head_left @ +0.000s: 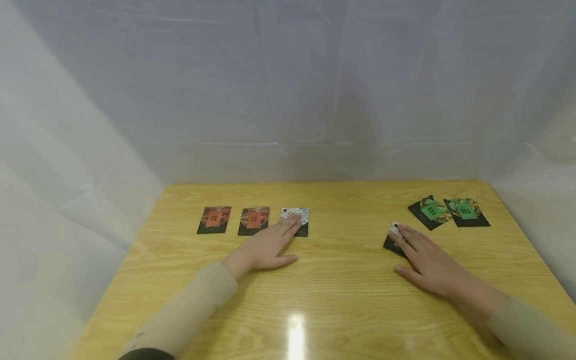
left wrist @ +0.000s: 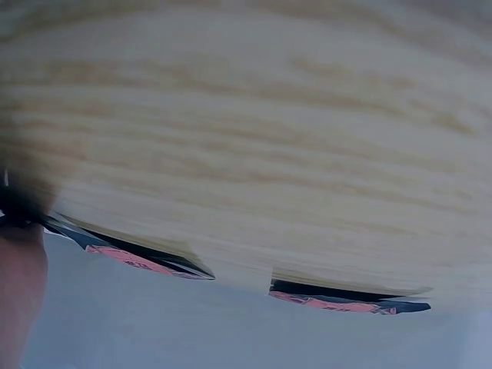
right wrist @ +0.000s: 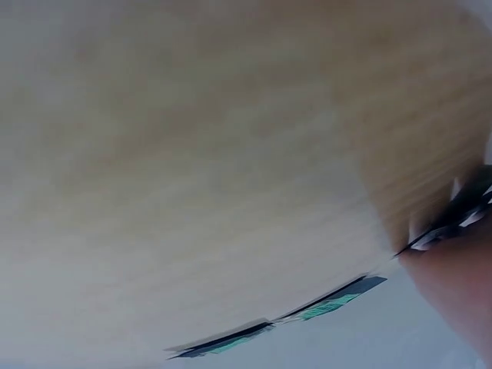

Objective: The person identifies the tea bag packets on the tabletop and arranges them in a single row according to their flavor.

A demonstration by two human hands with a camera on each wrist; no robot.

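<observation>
Item log, my view from head camera. Left hand (head_left: pixel 269 247): grip flat, fingers straight, fingertips pressing white-faced card (head_left: pixel 297 218) at right end of row on bench (head_left: pixel 342 295). Same row, to its left: two red-faced cards (head_left: pixel 215 220) (head_left: pixel 254 220), apart, side by side. Right hand (head_left: pixel 429 262): grip flat, fingers extended over black-backed card (head_left: pixel 394 239), mostly covered. Beyond it, near far right bench corner: two green-faced cards (head_left: pixel 431 212) (head_left: pixel 466 212), edges overlapping. I note wrist views blurred.
</observation>
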